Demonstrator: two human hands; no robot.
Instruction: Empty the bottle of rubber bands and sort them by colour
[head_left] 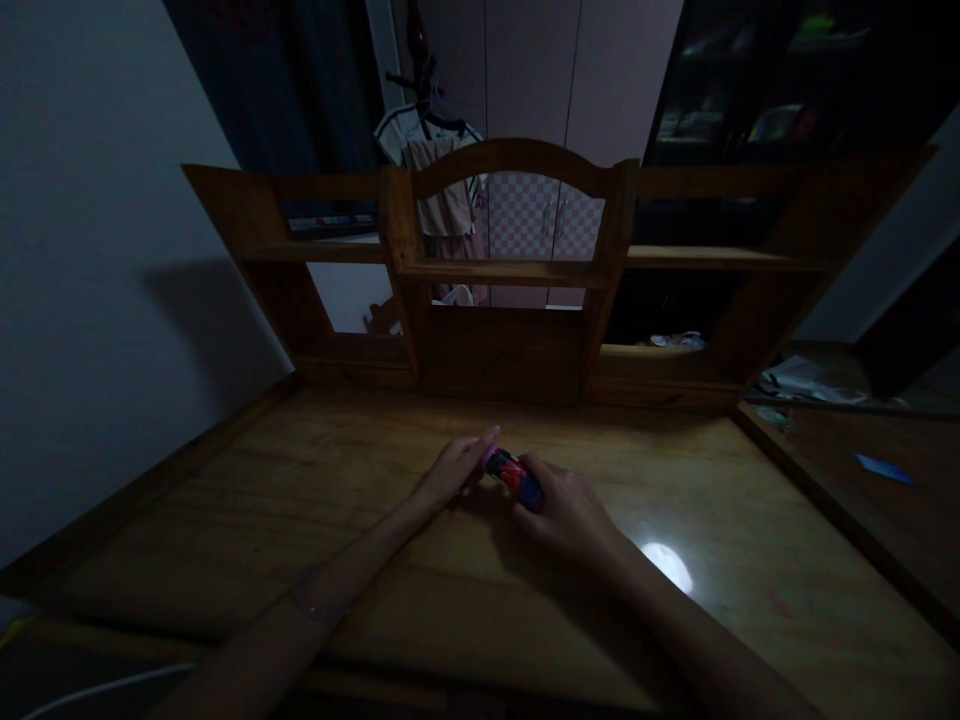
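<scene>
Just above the desktop (pixel 360 500), a small dark blue and red patterned tube (pixel 511 472) with a pink-purple end is held at a tilt between my two hands. My right hand (pixel 562 505) wraps its fingers round the lower, blue end. At the pink-purple end, my left hand (pixel 459 468) has its fingers closed, with the thumb pointing up along the side. Dim light hides the tube's exact kind and most of my left fingertips.
A wooden shelf unit (pixel 501 270) stands along the desk's back edge. On the left is a white wall (pixel 112 300). To the right, beyond the raised desk edge, a blue flat piece (pixel 883 468) lies on a brown surface. A bright reflection shows beside my right forearm.
</scene>
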